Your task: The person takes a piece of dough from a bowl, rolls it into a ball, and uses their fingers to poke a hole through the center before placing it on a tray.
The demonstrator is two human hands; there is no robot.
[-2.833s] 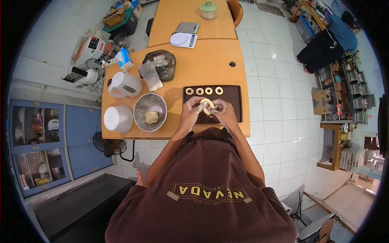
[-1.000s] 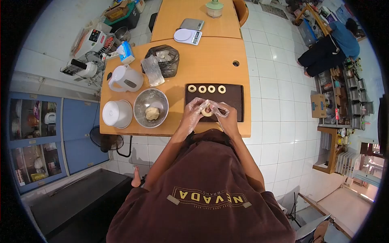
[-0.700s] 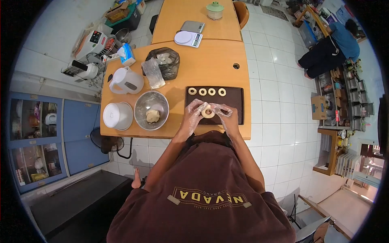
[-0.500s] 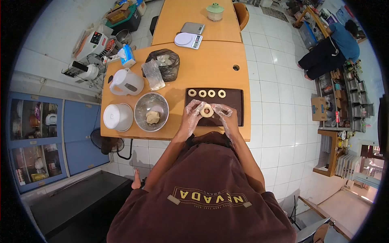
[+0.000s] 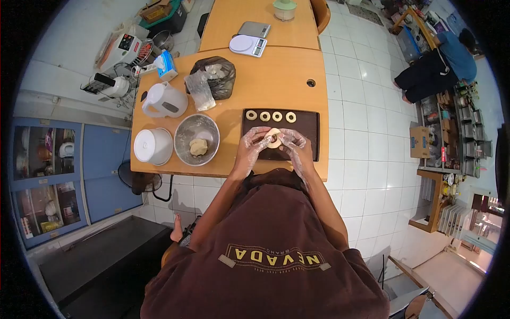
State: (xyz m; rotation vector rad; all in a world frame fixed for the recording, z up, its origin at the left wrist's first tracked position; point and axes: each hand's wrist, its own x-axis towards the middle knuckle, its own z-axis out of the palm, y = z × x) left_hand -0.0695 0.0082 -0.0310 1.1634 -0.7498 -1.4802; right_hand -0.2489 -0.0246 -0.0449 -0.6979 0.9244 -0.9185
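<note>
Between my two hands, above the dark baking tray [image 5: 308,146], is a ring of pale dough [image 5: 274,138]. My left hand [image 5: 251,147] has its fingers closed on the ring's left side. On the right side, my right hand [image 5: 298,149] pinches the same ring. Both hands are coated with white flour. Several dough rings [image 5: 264,116] lie in a row along the tray's far edge. A metal bowl [image 5: 182,139] to the left holds a lump of dough [image 5: 198,147].
Left of the bowl stands a white tub [image 5: 152,146], with a white jug [image 5: 169,101] behind it. A black plastic bag [image 5: 226,85], a tissue box [image 5: 167,66] and scales [image 5: 247,45] are farther back. A person [image 5: 443,61] bends over at the right.
The dough ring has tilted and looks narrower between my hands. My fingers have closed in around it, and the right hand has shifted slightly left. The whole view has shifted a little.
</note>
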